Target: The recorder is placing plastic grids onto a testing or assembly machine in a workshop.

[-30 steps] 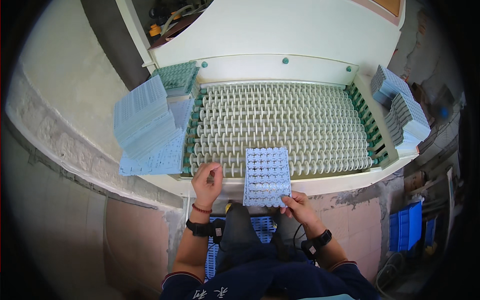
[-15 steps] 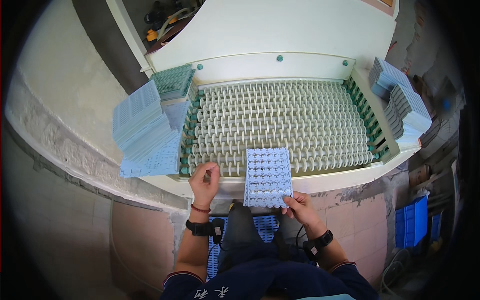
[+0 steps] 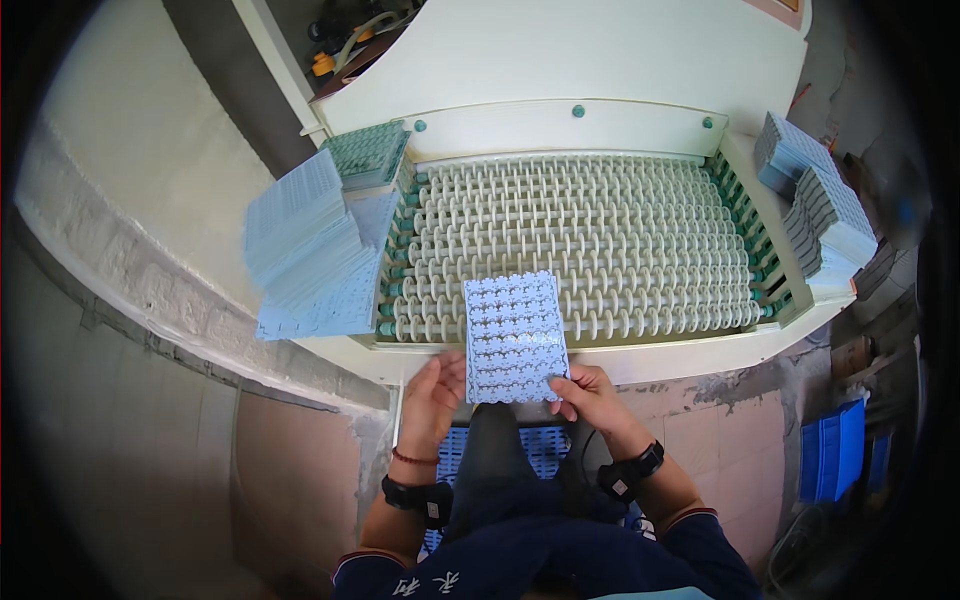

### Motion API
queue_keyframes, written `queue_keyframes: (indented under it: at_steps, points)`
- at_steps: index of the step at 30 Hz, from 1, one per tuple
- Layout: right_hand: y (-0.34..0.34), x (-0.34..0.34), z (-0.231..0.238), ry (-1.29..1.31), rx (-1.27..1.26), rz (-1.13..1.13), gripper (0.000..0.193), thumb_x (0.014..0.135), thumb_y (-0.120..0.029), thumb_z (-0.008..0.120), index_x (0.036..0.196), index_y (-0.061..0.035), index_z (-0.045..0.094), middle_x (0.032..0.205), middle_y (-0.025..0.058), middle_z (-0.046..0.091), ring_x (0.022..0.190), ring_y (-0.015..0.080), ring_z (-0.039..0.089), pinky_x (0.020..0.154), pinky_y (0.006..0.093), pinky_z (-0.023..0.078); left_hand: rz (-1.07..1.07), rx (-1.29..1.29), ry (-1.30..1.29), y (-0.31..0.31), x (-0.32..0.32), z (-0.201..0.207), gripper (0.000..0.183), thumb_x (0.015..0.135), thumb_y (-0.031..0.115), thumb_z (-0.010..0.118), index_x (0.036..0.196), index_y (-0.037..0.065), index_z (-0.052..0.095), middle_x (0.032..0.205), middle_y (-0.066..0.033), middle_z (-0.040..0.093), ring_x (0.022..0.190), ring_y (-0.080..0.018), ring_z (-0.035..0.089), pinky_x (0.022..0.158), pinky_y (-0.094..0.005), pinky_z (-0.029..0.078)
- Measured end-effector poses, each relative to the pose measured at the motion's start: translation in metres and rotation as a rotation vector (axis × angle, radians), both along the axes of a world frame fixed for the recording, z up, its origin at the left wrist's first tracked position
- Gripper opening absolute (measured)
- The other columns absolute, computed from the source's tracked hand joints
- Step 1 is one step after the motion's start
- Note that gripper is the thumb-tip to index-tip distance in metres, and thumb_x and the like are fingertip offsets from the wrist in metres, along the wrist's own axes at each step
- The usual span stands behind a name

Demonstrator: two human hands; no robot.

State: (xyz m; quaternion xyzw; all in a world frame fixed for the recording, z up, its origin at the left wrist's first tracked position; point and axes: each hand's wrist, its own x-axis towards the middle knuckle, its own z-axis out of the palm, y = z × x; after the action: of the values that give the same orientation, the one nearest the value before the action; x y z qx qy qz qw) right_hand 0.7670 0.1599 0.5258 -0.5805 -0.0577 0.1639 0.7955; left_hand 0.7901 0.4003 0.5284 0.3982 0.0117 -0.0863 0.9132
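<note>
My right hand point(image 3: 585, 395) pinches the lower right corner of a light-blue circuit board panel point(image 3: 515, 335), thumb on top. The panel has rows of small cut-out shapes and wavy top and bottom edges. It is held up over the front edge of a roller conveyor point(image 3: 600, 240) with many white discs on its shafts; its upper part covers some front rollers. Beside the panel's left edge is my left hand point(image 3: 437, 390), its fingers apart and stretched toward that edge. Whether the fingertips touch it I cannot tell.
Fanned light-blue panels point(image 3: 310, 225) lie left of the rollers, beside a green stack point(image 3: 368, 155). More stacked panels point(image 3: 830, 225) stand on the machine's right side. A white machine cover point(image 3: 560, 60) rises behind. Blue plastic bins point(image 3: 832, 455) sit on the floor at right.
My left hand has come down and rightward to the panel's left edge, its fingers opening from a curl. The panel in my right hand has moved slightly left and up.
</note>
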Motion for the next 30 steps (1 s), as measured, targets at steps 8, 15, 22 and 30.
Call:
queue_keyframes:
  at_steps: [8,15,22,30]
  points:
    - [0.020,-0.006,-0.005,0.086,-0.027,0.087,0.021,0.087,-0.022,0.054,0.082,-0.0022,0.059,0.062,0.0028,0.058,0.047,0.0050,0.049,0.043,0.0163,0.038,-0.269,-0.195,0.154,-0.004,-0.016,0.000,0.039,0.093,0.025,0.037,0.117,-0.005,0.043,0.108,-0.0174,0.055,0.094,-0.0267,0.057,0.077,-0.0388,0.048]
    - [0.009,-0.004,-0.008,0.065,-0.091,-0.195,0.018,0.082,-0.016,0.061,0.087,0.0012,0.059,0.064,0.0007,0.056,0.053,0.0055,0.051,0.047,0.0187,0.044,-0.173,-0.095,0.178,-0.008,-0.021,-0.002,0.028,0.087,0.007,0.049,0.112,-0.005,0.049,0.107,-0.0151,0.057,0.093,-0.0244,0.059,0.077,-0.0350,0.050]
    - [0.010,0.002,-0.010,0.084,-0.198,-0.198,0.015,0.081,-0.014,0.063,0.079,0.0013,0.060,0.063,0.0007,0.055,0.052,0.0047,0.049,0.047,0.0179,0.042,-0.117,-0.017,0.141,-0.007,-0.021,-0.008,0.025,0.084,0.005,0.053,0.108,-0.003,0.053,0.104,-0.0131,0.059,0.093,-0.0222,0.058,0.078,-0.0343,0.049]
    - [0.016,-0.001,-0.012,0.100,-0.043,-0.192,0.013,0.083,-0.013,0.060,0.078,-0.0011,0.058,0.065,0.0007,0.056,0.048,0.0045,0.047,0.044,0.0176,0.040,-0.088,0.022,0.085,-0.005,-0.021,-0.018,0.027,0.087,0.010,0.049,0.111,-0.003,0.051,0.107,-0.0136,0.057,0.093,-0.0231,0.058,0.078,-0.0351,0.049]
